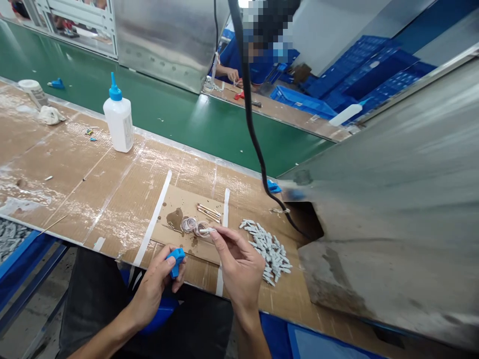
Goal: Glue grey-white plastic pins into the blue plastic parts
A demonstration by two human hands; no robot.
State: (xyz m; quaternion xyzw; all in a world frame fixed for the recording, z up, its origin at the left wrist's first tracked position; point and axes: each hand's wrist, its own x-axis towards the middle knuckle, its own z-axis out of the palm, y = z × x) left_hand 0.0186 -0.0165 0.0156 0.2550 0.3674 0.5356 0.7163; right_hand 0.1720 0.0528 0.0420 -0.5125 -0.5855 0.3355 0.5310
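Clock directions are taken from the two round dishes (pixel 194 226) on the cardboard piece (pixel 172 199).

Left hand (pixel 155 281): closed around a blue piece (pixel 177 260) at 7 o'clock, thumb resting on its upper face. Right hand (pixel 243 267): thumb and index finger narrowed to a pinch on a small pale part (pixel 207 230), at the right-hand dish; whether the part touches the dish cannot be determined.

Thin sticks (pixel 208 212) lie at 1 o'clock. A dark wet patch (pixel 174 218) is noted at 10 o'clock, beside the dishes. A loose pile of grey parts (pixel 267 252) lies at 4 o'clock, near the right hand. A white bottle (pixel 119 124) with a blue nozzle stands upright at 11 o'clock, well apart.
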